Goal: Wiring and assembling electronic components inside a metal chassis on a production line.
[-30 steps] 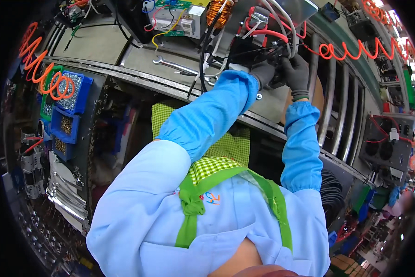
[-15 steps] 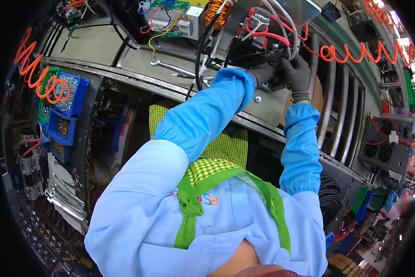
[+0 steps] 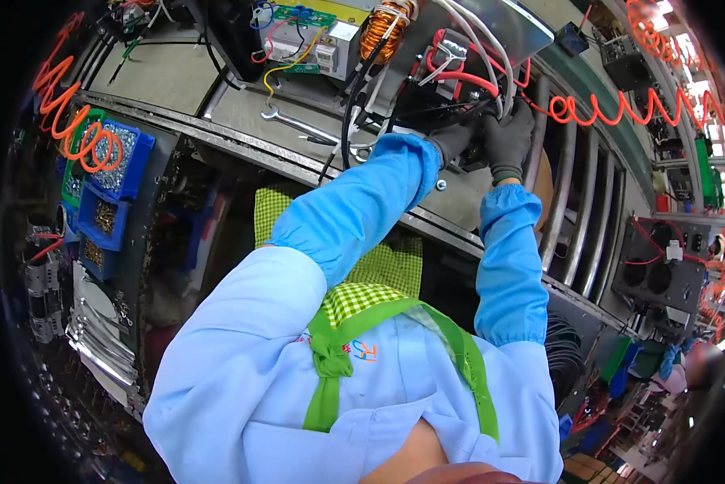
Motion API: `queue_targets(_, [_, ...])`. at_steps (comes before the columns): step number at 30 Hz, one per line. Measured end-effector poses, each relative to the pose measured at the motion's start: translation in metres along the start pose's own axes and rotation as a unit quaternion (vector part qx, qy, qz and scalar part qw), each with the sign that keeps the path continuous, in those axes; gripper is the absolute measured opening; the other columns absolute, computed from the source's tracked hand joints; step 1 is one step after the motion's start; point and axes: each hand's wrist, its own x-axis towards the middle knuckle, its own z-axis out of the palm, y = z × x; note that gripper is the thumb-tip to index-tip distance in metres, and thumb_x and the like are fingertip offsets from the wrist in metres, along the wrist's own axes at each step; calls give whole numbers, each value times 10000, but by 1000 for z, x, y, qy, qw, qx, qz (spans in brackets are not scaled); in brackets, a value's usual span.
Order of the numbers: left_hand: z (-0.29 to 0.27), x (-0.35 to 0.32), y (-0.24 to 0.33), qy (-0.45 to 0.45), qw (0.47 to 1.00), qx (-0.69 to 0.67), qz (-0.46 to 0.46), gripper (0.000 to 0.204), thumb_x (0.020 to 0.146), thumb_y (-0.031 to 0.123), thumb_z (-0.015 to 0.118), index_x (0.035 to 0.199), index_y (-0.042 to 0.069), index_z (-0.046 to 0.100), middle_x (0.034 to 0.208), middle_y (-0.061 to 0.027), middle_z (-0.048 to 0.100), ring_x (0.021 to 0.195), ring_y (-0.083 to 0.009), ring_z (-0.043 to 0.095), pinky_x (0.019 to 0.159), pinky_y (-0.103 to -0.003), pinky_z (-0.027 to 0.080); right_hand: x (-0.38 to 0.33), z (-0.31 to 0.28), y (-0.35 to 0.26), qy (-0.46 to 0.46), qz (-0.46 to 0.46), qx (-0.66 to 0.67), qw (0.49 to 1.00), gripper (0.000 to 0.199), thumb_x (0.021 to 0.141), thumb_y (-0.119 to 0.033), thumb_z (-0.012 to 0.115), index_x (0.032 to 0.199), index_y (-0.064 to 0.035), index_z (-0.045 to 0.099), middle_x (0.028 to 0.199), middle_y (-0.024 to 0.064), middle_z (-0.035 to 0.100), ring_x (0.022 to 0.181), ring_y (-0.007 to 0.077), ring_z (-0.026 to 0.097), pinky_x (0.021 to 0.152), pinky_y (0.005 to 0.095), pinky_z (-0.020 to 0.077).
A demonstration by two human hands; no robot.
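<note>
Both arms are reaching forward and up from the lower edge, blue sleeves bent at the elbows. The left hand (image 3: 453, 143), gloved in dark grey, is pressing against the near side of the black electrical unit (image 3: 435, 101); whether its fingers are closed I cannot tell. The right hand (image 3: 508, 139) is curling its fingers around the white wires (image 3: 491, 77) just above it. A wrench (image 3: 298, 123) is lying left of the left hand.

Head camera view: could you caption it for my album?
Two gloved hands, left hand and right hand, work on a black wired unit at a bench.
</note>
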Motion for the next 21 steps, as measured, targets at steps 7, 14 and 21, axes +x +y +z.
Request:
queue_targets(7, [10,-14,19,-77,997,15,21,416,912,455,498,1003,77,647,804,-62,632,640,-154,568,553,-316,455,-5,-20,-6,-49,59,35,996,640,756,-387,657,1244,-21,465,1079,245,603,1044,425,565,867,474,444])
queue_targets(14, [15,-2,-8,-86,993,79,-7,331,933,289,490,1173,77,576,966,-92,642,788,-177,609,653,-324,484,-3,-14,6,-42,63,27,997,617,734,-361,665,1236,-56,479,1106,221,611,1052,401,570,871,459,444])
queue_targets(21, [6,-33,43,-113,991,30,-64,414,928,393,447,1240,137,542,1062,-119,637,911,-240,611,776,-350,486,-2,-17,13,-58,100,20,993,617,724,-366,667,1235,-69,490,1169,200,599,1104,363,563,920,453,425])
